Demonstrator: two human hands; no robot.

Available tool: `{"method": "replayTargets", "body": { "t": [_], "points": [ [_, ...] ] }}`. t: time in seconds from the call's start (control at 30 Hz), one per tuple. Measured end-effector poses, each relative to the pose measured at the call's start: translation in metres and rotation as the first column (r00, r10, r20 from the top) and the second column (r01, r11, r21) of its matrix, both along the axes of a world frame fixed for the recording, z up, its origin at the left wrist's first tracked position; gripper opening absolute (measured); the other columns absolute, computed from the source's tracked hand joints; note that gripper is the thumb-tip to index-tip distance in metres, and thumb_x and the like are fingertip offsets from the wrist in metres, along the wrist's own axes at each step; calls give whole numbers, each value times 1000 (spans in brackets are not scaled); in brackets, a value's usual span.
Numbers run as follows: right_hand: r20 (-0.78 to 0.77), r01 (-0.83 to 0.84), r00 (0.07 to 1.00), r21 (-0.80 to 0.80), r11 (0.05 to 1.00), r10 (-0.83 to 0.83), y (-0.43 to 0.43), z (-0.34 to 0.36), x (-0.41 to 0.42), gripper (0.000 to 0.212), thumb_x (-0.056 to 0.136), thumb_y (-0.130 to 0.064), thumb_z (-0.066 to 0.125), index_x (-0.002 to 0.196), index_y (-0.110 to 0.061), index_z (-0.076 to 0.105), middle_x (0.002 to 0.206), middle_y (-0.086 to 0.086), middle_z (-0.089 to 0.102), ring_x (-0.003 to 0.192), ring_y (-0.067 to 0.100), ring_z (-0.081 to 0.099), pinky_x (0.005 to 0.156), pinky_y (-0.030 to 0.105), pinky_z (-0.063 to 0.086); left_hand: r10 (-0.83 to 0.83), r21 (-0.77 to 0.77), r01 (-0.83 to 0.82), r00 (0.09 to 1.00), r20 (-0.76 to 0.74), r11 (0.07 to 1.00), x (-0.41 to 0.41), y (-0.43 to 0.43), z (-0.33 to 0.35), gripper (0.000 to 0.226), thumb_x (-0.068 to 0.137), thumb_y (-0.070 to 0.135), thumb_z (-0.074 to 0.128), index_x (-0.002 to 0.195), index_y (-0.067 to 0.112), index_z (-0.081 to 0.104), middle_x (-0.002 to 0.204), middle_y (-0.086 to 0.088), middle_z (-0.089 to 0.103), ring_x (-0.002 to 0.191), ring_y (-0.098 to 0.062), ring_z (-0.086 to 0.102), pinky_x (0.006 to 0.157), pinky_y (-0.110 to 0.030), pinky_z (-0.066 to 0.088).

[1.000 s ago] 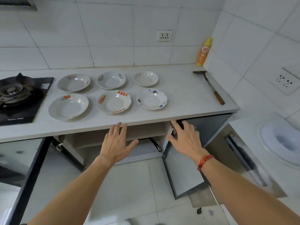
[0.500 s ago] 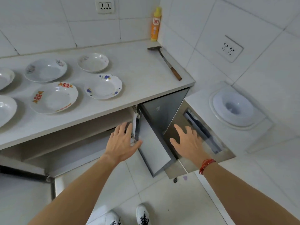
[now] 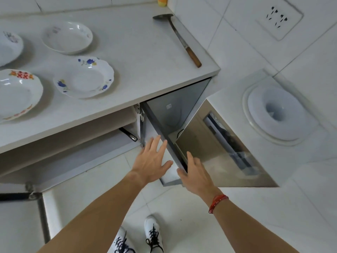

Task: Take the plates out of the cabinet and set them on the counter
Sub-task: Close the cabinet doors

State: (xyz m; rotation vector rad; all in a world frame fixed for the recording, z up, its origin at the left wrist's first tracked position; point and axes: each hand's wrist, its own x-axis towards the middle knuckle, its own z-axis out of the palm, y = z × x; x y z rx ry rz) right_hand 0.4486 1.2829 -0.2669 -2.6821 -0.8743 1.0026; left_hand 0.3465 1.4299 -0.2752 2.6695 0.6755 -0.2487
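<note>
Fingers of your left hand: straight, spread, holding nothing. They sit over the white inner face of the cabinet door. Right hand: same, released, flat, on the door's outer side, thumb at the door's free edge. I can't tell whether either hand is actually pressing on it.

So the door sits between your two hands, swung out toward you and seen nearly edge-on. My read is that you're bracketing it to steady it or swing it, not reaching for crockery. Neither hand is shaped for a grasp.

None of the plates are near your fingers. They're up and to the left on the worktop, well apart from both hands. Four show:
- blue-flowered plate, nearest the front edge
- plain plate behind it
- red-patterned plate, cut off at the left
- one more, cut off behind that

All lie flat, face up, spaced out and not stacked. That spacing looks deliberate, so nothing chips or slides.

Cabinet: the part of the inside that shows has no plates, only a dark handle near the hinge side. The rest is hidden under the worktop lip, so check it before calling this done.

A spatula lies along the right end of the worktop, clear of the plates.
</note>
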Motion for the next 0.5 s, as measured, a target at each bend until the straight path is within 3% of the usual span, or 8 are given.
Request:
{"method": "replayTargets", "body": {
  "t": [0.1, 0.23, 0.37, 0.5],
  "points": [
    [-67, 55, 996, 50, 997, -52, 2, -14, 0, 68, 103, -39, 45, 159, -18, 11, 163, 11, 25, 144, 31, 38, 112, 44, 40, -103, 56, 102, 994, 17, 993, 18, -4, -20, 66, 100, 51, 31, 156, 24, 11, 165, -8, -1, 152, -27, 1, 119, -45, 20],
    [-79, 86, 994, 70, 994, -80, 5, -28, -3, 57, 106, -31, 40, 157, -19, 18, 157, 11, 37, 137, 29, 47, 110, 45, 45, -221, 99, 220, 975, 4, 971, 27, -5, -40, 58, 103, 43, 27, 156, 26, 12, 165, -8, -3, 152, -26, -3, 119, -44, 19],
    [-81, 82, 994, 71, 994, -76, 7, -34, -8, 54, 106, -24, 40, 156, -19, 22, 155, 9, 42, 137, 28, 48, 110, 43, 44, -230, 96, 230, 973, -4, 969, 25, -3, -49, 56, 104, 43, 25, 156, 26, 14, 165, -7, -3, 151, -24, -6, 120, -46, 18],
    [-66, 95, 994, 57, 994, -91, 10, -33, -14, 46, 106, -20, 40, 151, -12, 33, 133, 13, 61, 120, 29, 60, 100, 42, 52, -214, 74, 215, 977, -15, 974, 17, 0, -51, 55, 104, 45, 25, 155, 29, 17, 165, -5, -2, 152, -22, -5, 120, -47, 19]
  ]
}}
